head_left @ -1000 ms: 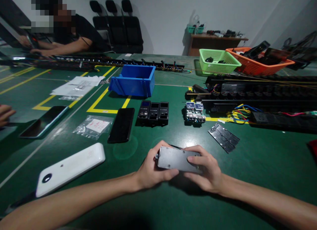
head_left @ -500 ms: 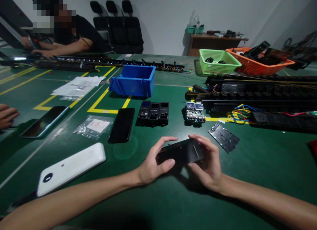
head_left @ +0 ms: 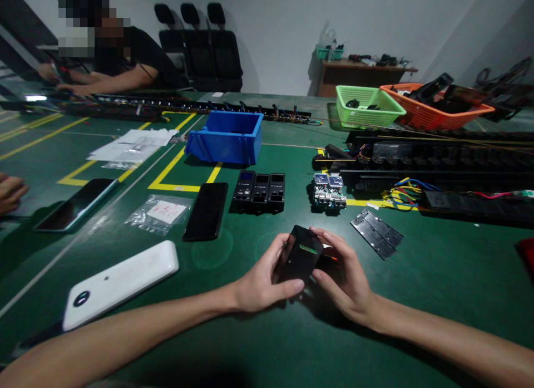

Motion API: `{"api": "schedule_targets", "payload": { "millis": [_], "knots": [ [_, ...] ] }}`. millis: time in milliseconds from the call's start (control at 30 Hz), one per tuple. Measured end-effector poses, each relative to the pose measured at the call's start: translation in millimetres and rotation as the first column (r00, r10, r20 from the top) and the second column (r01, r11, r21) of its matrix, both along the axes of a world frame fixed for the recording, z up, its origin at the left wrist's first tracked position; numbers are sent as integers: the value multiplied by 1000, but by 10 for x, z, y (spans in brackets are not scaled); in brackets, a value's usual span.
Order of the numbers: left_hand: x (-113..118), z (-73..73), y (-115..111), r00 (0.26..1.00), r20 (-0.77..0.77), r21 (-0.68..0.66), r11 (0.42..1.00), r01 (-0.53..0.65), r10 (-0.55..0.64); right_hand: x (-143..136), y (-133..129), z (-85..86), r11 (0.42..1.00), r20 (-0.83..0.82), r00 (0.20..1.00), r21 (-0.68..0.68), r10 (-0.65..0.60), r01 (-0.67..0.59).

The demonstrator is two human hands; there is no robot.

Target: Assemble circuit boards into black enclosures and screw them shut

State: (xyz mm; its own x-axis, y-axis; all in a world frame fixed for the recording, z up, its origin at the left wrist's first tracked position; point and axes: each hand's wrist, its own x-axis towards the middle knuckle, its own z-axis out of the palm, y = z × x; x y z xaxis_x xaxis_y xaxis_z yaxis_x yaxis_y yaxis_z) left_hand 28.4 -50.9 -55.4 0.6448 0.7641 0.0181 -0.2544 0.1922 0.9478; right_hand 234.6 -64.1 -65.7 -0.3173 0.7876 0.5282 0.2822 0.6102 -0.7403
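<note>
Between my hands, above the green table, is a small black plastic housing (head_left: 301, 261) with a green connector strip on its upper face. My left hand (head_left: 265, 278) grips its left side, thumb across the near face. Around the right side curl the fingers of my right hand (head_left: 347, 276), its thumb by the lower edge; a bit of white and orange shows at those fingers. Beyond my hands stand several black modules (head_left: 259, 192) in a row. Two small circuit boards (head_left: 329, 192) sit to their right. Flat black plastic covers (head_left: 376, 233) lie right of my right hand.
A black phone (head_left: 206, 211), a plastic bag (head_left: 161, 214), a white device (head_left: 120, 284) and another phone (head_left: 77, 205) lie left. Behind are a blue bin (head_left: 225, 138), green basket (head_left: 369, 112) and orange basket (head_left: 442, 117). Long black wired assemblies (head_left: 421, 154) extend right. Another person sits far left.
The black housing has turned from lying sideways to a steeper tilt, bringing the green strip into view. My right hand has shifted slightly with it.
</note>
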Motion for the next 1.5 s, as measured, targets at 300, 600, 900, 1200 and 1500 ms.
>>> {"api": "schedule_targets", "payload": {
  "millis": [300,600,900,1200,1500],
  "knots": [
    [2,-80,69,964,35,-129,958,-258,264,285,297,351,993,603,791,113,-103,44],
    [0,-96,74,929,-10,-154,918,-367,369,654,174,59,988,693,704,119,-154,99],
    [19,8,99,944,26,-254,916,-312,329,590,33,243,942,269,959,-288,-93,173],
    [20,-18,96,937,-3,-272,902,-336,348,552,36,195,883,255,967,-456,10,111],
    [13,-110,76,938,24,-241,913,-329,345,556,43,237,878,244,969,-472,40,82]
  ]
}}
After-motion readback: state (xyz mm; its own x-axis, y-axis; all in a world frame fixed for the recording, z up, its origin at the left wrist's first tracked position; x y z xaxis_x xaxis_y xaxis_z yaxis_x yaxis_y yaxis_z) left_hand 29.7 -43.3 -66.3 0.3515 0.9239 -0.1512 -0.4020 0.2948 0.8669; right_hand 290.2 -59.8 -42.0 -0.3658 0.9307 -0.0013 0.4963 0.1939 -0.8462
